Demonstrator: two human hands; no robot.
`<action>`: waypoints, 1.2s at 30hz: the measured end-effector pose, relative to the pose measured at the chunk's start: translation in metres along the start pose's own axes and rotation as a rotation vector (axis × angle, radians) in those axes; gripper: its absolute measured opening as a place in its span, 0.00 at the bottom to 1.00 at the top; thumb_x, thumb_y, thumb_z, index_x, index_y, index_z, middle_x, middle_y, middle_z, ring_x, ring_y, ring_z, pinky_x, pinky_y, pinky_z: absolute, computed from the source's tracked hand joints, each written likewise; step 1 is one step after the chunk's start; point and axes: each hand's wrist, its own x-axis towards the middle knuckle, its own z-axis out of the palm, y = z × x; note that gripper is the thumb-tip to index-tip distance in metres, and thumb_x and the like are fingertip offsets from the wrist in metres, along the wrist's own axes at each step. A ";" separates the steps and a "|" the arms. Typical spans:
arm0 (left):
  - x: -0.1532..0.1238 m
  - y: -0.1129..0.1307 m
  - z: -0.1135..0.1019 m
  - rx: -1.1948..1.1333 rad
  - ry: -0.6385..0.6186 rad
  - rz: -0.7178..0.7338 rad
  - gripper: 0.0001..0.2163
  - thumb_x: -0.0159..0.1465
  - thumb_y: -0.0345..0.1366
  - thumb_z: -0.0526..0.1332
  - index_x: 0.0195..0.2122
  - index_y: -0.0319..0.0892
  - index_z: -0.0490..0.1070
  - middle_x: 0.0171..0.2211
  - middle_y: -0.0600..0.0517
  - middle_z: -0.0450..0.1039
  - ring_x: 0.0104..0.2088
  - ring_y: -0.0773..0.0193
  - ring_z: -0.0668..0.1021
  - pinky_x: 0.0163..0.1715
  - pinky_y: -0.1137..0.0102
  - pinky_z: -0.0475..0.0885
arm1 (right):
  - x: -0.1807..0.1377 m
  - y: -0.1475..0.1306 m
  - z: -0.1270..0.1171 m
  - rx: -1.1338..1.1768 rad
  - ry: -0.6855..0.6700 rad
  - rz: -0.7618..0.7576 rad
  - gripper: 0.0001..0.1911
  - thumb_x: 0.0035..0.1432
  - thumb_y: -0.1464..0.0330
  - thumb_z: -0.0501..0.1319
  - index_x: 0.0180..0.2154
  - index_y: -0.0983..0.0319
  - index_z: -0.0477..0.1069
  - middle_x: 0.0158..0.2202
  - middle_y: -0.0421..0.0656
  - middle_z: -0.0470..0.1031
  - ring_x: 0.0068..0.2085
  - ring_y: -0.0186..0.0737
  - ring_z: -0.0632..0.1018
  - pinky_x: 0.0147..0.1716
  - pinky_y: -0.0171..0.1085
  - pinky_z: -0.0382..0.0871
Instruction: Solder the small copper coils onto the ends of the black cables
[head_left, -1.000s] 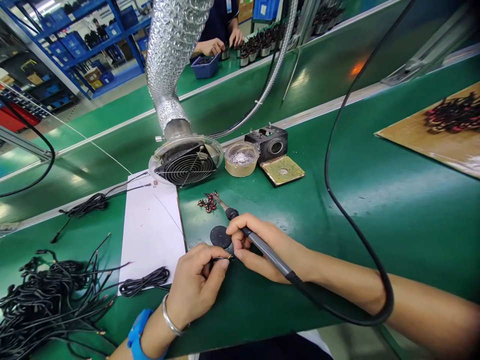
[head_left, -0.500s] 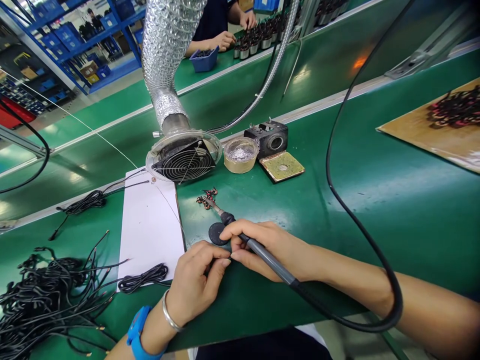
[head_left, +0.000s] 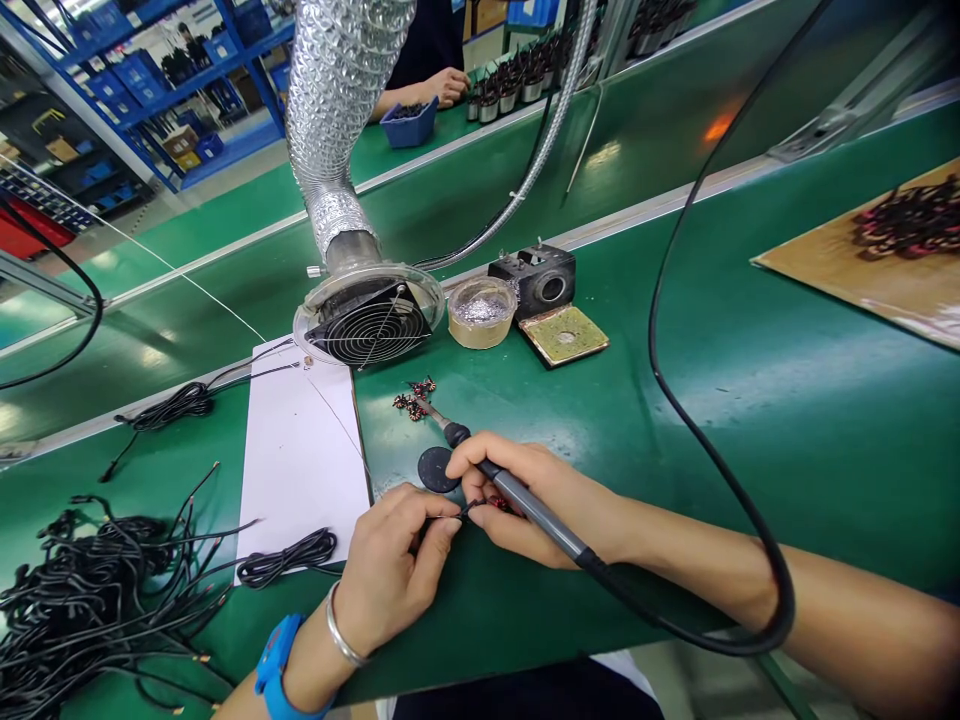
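Note:
My right hand (head_left: 547,500) is closed around the grey handle of a soldering iron (head_left: 532,500). Its tip points at a small cluster of copper-and-black wound parts (head_left: 414,400) on the bench. Thumb and fingers of that hand also pinch a small part with red and black wires (head_left: 496,503). Facing it, my left hand (head_left: 401,550) is closed in a pinch on a thin dark wire (head_left: 463,513), which runs between both hands' fingertips. A round black disc (head_left: 436,469) lies just beyond the fingers. Beside my left wrist rests a coiled black cable (head_left: 289,556).
A fume extractor (head_left: 371,325) hangs over a white board (head_left: 300,450). Behind the iron stand a solder-filled tub (head_left: 481,315), a black iron stand (head_left: 544,280) and a yellow sponge (head_left: 564,335). Many black cables (head_left: 97,600) lie left. Across the bench a co-worker's hand (head_left: 448,87) shows.
My fingertips have parted slightly, and the red-and-black wired part now shows in my right fingers. The iron has barely moved. One of the co-worker's hands has left view.

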 end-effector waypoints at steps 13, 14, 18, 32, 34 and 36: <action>0.002 -0.002 0.003 0.010 0.097 0.034 0.03 0.64 0.29 0.60 0.39 0.41 0.72 0.25 0.56 0.65 0.21 0.72 0.67 0.23 0.76 0.63 | 0.002 -0.002 -0.001 0.092 -0.045 0.097 0.18 0.52 0.77 0.59 0.45 0.59 0.63 0.29 0.35 0.70 0.26 0.30 0.72 0.26 0.30 0.67; 0.001 -0.002 0.003 0.007 0.112 0.029 0.03 0.64 0.29 0.60 0.39 0.41 0.72 0.24 0.57 0.65 0.21 0.72 0.67 0.23 0.76 0.63 | 0.002 -0.001 0.001 0.146 -0.039 0.109 0.18 0.53 0.76 0.60 0.46 0.59 0.62 0.30 0.36 0.70 0.27 0.30 0.73 0.27 0.31 0.69; -0.001 -0.003 0.005 -0.014 0.180 0.012 0.04 0.64 0.29 0.60 0.39 0.43 0.70 0.25 0.57 0.65 0.21 0.73 0.66 0.22 0.77 0.63 | 0.000 0.004 0.008 0.428 -0.012 0.127 0.17 0.57 0.75 0.60 0.47 0.58 0.60 0.34 0.36 0.68 0.31 0.31 0.76 0.30 0.32 0.73; 0.001 0.003 0.016 0.031 0.340 0.080 0.06 0.62 0.26 0.61 0.38 0.42 0.69 0.26 0.56 0.69 0.22 0.73 0.70 0.21 0.79 0.66 | 0.000 0.001 0.019 0.423 0.146 0.123 0.15 0.58 0.71 0.61 0.45 0.58 0.60 0.33 0.37 0.68 0.30 0.32 0.76 0.30 0.33 0.74; 0.001 0.002 0.016 0.015 0.318 0.085 0.05 0.62 0.26 0.61 0.38 0.42 0.69 0.26 0.56 0.70 0.22 0.72 0.71 0.22 0.78 0.66 | -0.001 0.001 0.018 0.308 0.182 0.076 0.15 0.58 0.72 0.61 0.45 0.58 0.61 0.32 0.37 0.69 0.30 0.31 0.74 0.31 0.34 0.72; 0.000 0.001 0.016 0.009 0.285 0.082 0.05 0.63 0.26 0.60 0.38 0.42 0.69 0.26 0.55 0.70 0.23 0.71 0.71 0.23 0.77 0.67 | -0.002 0.001 0.017 0.202 0.201 0.037 0.15 0.57 0.72 0.61 0.45 0.58 0.61 0.32 0.37 0.70 0.30 0.32 0.74 0.33 0.34 0.71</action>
